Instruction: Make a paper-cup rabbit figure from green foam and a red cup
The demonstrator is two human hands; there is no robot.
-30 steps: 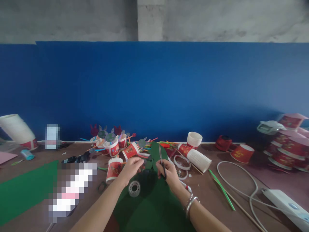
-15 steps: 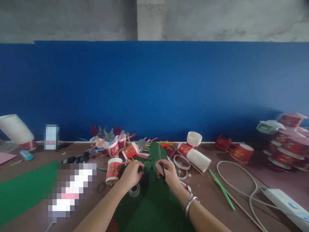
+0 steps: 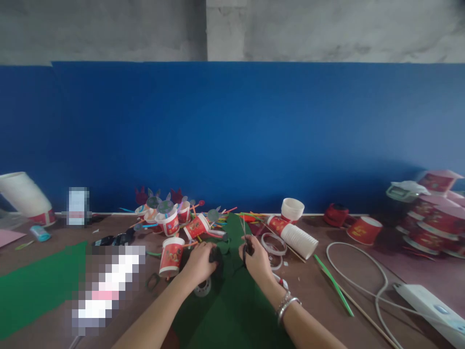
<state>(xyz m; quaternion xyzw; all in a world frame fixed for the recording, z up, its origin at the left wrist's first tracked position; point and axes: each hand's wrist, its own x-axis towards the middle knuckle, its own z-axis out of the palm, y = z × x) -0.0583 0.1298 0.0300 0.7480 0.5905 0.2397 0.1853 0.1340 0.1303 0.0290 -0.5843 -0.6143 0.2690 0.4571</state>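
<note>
My right hand (image 3: 256, 256) is closed around a pair of black-handled scissors (image 3: 244, 225), their thin blades pointing away from me. Pinched between the fingers of my left hand (image 3: 199, 261) is a small black, sheet-like piece (image 3: 217, 261); its material is unclear. Both hands are above a green sheet (image 3: 232, 305), a little apart from each other. A roll with a pale, holed core (image 3: 202, 287) sits under my left wrist. Just left of that hand stands a red and white paper cup (image 3: 172, 257).
Several decorated cups (image 3: 167, 223) crowd the back left. Stacked paper cups (image 3: 298, 238) lie beside tape rolls (image 3: 273, 244) at right. A white cable (image 3: 378, 271) loops near a power strip (image 3: 432, 305). Red cup assemblies (image 3: 434, 223) stand far right; a blue panel (image 3: 232, 135) rises behind.
My right hand has shifted slightly right with the scissors, and their blades now look more spread. The black piece in my left hand shows more of its surface.
</note>
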